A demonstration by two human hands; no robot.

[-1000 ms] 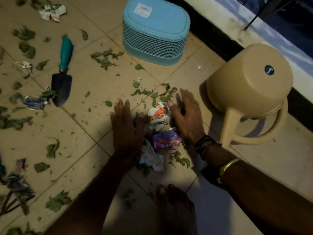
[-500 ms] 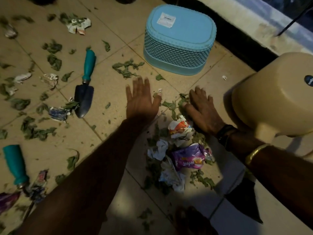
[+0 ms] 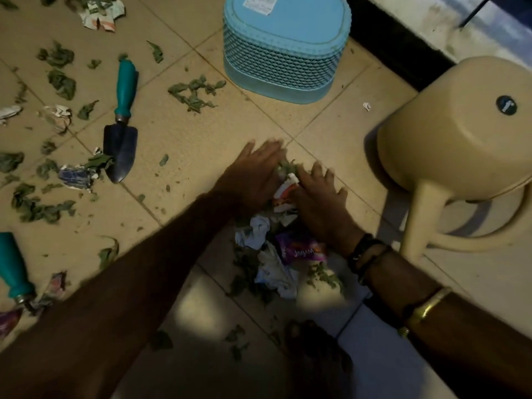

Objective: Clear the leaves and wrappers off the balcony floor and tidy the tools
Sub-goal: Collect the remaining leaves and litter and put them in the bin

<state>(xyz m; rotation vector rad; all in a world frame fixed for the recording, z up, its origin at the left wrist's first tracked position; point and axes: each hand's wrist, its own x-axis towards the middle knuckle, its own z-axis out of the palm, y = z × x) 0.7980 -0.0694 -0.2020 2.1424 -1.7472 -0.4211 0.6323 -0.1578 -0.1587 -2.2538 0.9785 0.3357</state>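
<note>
Flat, fingers straight, left hand [image 3: 253, 175] and right hand [image 3: 318, 197] press close together on the far end of 1 heap of crumpled wrappers and green leaves [image 3: 276, 249] on beige floor tiles [image 3: 201, 145]. 1 teal-handled dark metal trowel [image 3: 121, 139] lies well left among scattered leaves [image 3: 195, 93].

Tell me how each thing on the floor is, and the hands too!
Blue basket: upside down.
Watering can: tipped on its side.
Trowel: lying flat among leaves.
Second teal-handled tool: flat, partly out of view.
Wrapper pile: heaped between the hands.
Left hand: open, flat against the pile.
Right hand: open, spread over the pile.
Scattered leaves: loose on the floor.
</note>
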